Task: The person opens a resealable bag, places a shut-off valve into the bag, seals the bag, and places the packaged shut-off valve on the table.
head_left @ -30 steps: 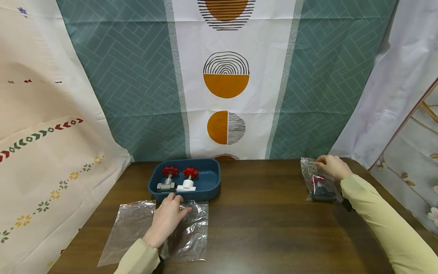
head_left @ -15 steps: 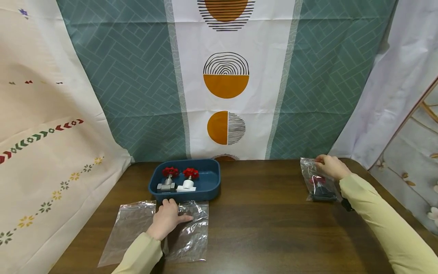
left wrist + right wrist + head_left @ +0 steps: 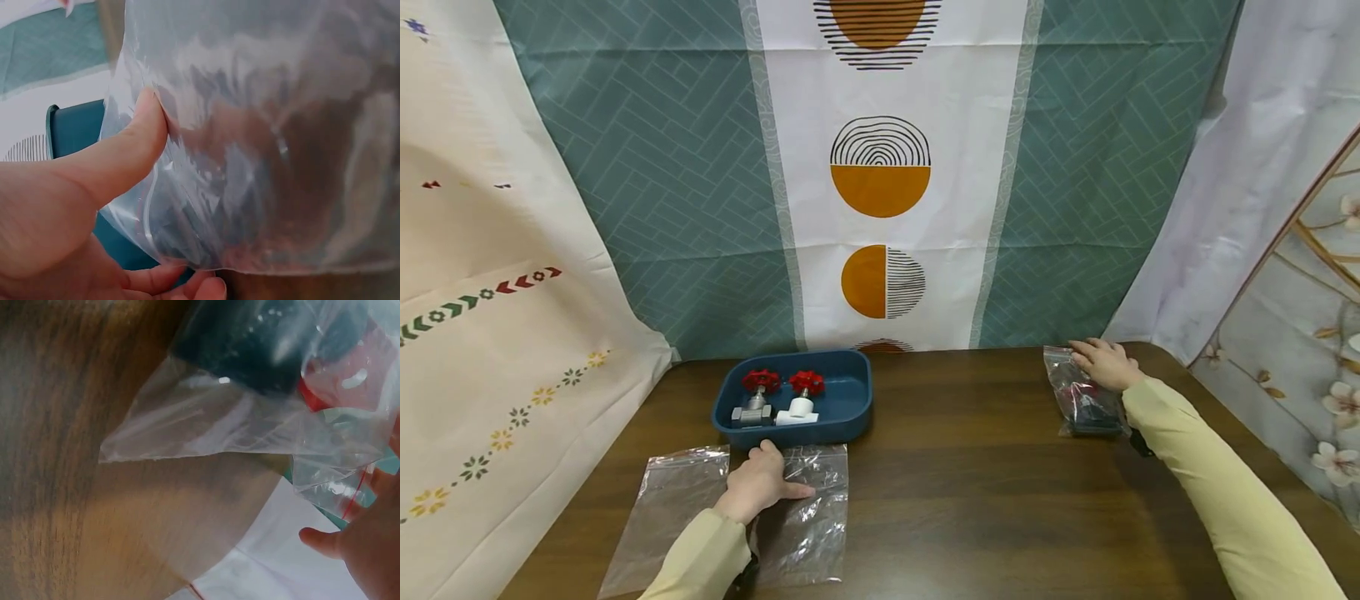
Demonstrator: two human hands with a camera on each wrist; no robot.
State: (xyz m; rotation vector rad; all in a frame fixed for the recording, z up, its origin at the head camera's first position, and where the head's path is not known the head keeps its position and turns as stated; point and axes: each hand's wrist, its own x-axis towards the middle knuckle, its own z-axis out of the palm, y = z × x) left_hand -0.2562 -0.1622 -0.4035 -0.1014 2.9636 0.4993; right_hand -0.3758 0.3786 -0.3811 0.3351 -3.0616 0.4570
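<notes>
My left hand (image 3: 754, 485) rests over a clear zip bag (image 3: 817, 537) lying on the table, its thumb stretched out across the plastic. In the left wrist view the thumb (image 3: 140, 134) touches the bag's film, and the other fingers lie by its edge. My right hand (image 3: 1105, 363) is at the top of another zip bag (image 3: 1060, 367) at the far right. Inside that bag are a dark body and a red part (image 3: 359, 375). The right thumb (image 3: 322, 542) is spread away from the plastic; some fingertips are behind the bag.
A blue tray (image 3: 846, 402) stands at the back left, holding a metal valve (image 3: 752, 414) and a white valve (image 3: 798, 412), both with red handwheels. Another flat clear bag (image 3: 673, 508) lies left of my left hand. Patterned curtains (image 3: 700, 208) hang behind the table (image 3: 955, 500).
My left thumb has spread from the fingers, and the hand has drawn back slightly from the bag's top. The right fingers have loosened from the right bag's top. The head view has turned slightly.
</notes>
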